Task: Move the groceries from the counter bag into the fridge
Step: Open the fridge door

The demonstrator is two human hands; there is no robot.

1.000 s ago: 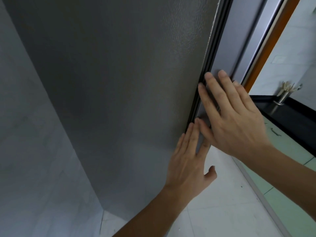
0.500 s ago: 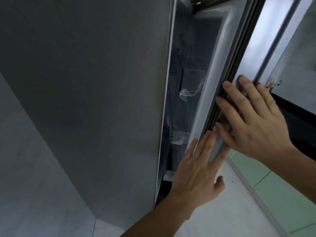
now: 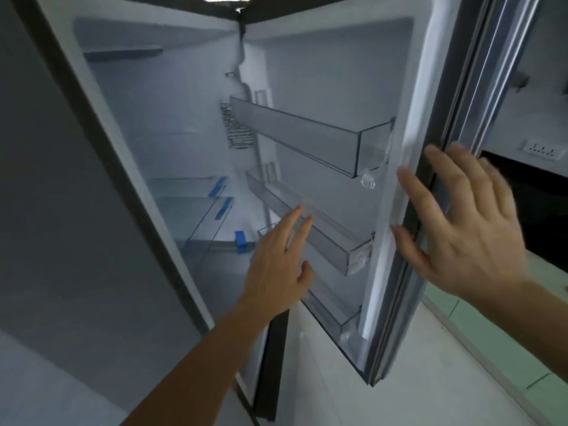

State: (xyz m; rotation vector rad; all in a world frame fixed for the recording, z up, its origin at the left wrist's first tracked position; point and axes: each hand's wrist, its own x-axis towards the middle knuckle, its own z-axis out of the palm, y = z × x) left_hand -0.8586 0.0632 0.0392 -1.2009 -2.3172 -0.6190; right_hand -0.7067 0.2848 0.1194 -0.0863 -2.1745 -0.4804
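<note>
Fridge [image 3: 172, 124] door [image 3: 332, 75] is swung wide, right hand [image 3: 470, 241] spread flat on its edge to steady it, left hand [image 3: 276, 265] open and empty by the door bins [image 3: 295, 133], shelves bare, grocery bag nowhere in view.

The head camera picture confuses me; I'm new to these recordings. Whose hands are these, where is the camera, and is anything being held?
The camera sits on a person's head, looking forward and down, so you see their own bare arms. The fridge door stands open. The right hand rests flat on the door's edge, fingers spread. The left hand reaches in front of the clear door bins, open and holding nothing. Inside, the glass shelves carry blue tape and show no groceries. A dark counter lies at right; no bag is in view.
</note>
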